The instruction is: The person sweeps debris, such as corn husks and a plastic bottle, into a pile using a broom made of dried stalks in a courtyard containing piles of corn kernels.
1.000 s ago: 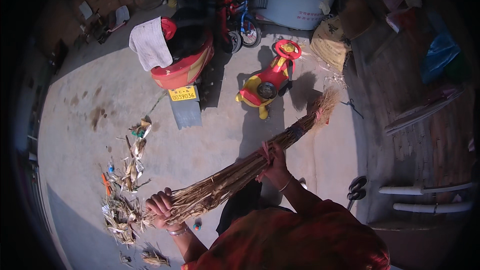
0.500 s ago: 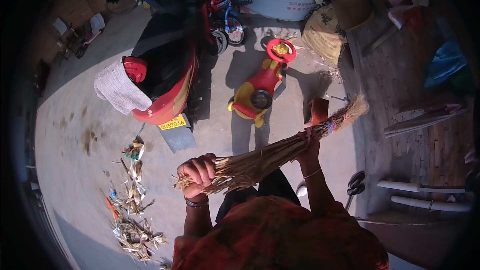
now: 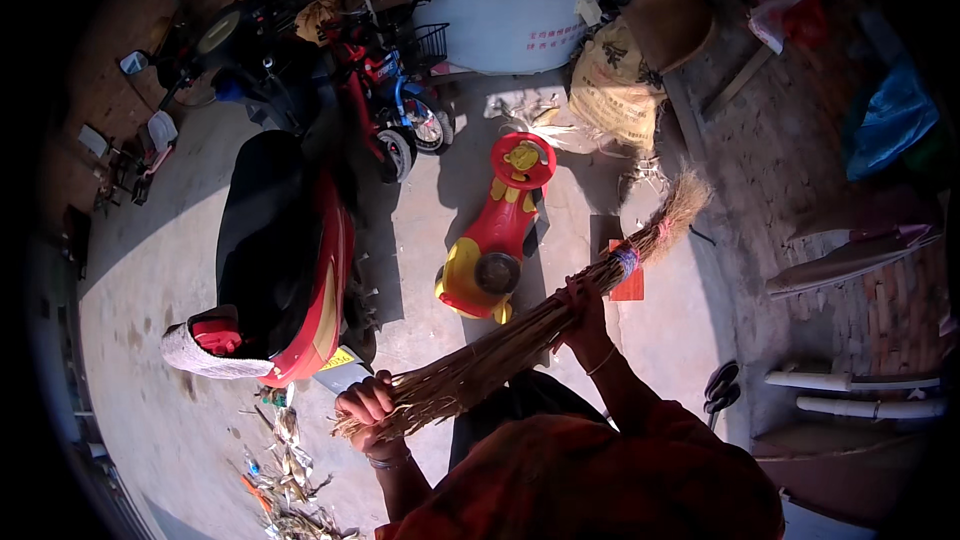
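Observation:
A straw broom (image 3: 490,355), a long bundle of dry brown stalks, slants across in front of my body. Its frayed tan end (image 3: 682,208) points up to the right, below bands of pink and purple ties. My left hand (image 3: 366,410) is wrapped round the ragged stalk ends at the lower left. Closer to the ties, my right hand (image 3: 582,322) grips the bundle, with part of its fingers hidden behind the stalks. A small red-orange piece (image 3: 628,285) shows beyond the broom, just past the purple tie.
A red and yellow ride-on toy (image 3: 490,245) stands ahead on the concrete. To its left is a red scooter (image 3: 315,300), with small bicycles (image 3: 405,110) behind. Husks and debris (image 3: 295,480) lie at lower left. A stuffed sack (image 3: 615,90) leans near a large pale tank (image 3: 510,15).
The broom now slants more steeply, its stalk end lower. Both hands keep their hold on it. My view has tilted up, so the toy and scooter sit lower in the picture.

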A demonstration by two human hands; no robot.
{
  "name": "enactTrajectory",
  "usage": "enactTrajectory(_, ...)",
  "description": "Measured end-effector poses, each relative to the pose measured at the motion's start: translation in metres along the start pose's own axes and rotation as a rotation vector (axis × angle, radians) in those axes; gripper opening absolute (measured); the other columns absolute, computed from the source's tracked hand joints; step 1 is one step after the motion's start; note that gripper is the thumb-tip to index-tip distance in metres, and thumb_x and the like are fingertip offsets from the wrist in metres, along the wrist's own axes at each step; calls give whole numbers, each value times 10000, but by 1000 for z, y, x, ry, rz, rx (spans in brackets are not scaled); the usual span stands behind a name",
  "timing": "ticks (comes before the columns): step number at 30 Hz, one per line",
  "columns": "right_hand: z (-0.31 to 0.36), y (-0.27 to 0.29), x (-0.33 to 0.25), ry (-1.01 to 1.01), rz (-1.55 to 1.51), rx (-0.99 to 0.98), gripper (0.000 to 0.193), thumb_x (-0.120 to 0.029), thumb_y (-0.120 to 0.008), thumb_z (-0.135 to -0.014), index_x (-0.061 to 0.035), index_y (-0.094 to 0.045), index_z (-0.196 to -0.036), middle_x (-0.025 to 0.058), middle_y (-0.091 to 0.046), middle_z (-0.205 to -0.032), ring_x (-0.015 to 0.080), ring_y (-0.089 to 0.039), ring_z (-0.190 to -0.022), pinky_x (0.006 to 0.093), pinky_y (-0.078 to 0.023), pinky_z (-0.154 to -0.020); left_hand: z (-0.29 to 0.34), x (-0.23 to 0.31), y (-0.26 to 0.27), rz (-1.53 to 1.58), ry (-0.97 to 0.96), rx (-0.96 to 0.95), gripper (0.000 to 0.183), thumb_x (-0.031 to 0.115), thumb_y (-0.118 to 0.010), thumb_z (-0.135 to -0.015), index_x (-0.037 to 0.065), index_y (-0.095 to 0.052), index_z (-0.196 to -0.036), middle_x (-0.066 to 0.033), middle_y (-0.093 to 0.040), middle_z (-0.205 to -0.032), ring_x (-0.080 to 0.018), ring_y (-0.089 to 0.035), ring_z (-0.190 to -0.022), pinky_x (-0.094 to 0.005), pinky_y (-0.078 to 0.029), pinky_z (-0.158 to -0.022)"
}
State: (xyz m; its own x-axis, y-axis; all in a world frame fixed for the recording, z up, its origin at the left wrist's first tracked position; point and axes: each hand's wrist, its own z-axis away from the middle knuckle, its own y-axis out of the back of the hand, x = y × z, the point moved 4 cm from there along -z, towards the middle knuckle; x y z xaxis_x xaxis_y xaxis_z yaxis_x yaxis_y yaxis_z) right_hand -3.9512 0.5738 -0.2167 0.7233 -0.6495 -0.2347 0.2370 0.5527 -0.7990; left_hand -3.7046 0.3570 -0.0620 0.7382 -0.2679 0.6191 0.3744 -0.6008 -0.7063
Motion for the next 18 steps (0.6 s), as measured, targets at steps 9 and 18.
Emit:
enactTrajectory(9, -117, -98, -42, -151, 34, -167, 255, -343, -469, -900, -163, -509, -724, -42, -341, -493, 111, -393, -476, 297, -411, -546, -61, -49, -56, -212, -122, -30, 346, 98, -713, -706, 124, -398, -566, -21, -494, -521, -179, -511, -543, -362, -380, -751)
enactTrajectory(18, -333, -131, -165, -394, 91, -322, 218, -380, -532, -866, -167, -490, -842, -9, -461, -614, 151, -508, -566, 356, -478, -551, -125, -234, -160, -677, -227, -111, 314, 126, -695, -766, 141, -450, -570, -12, -564, -589, -180, -572, -596, -383, -416, -778)
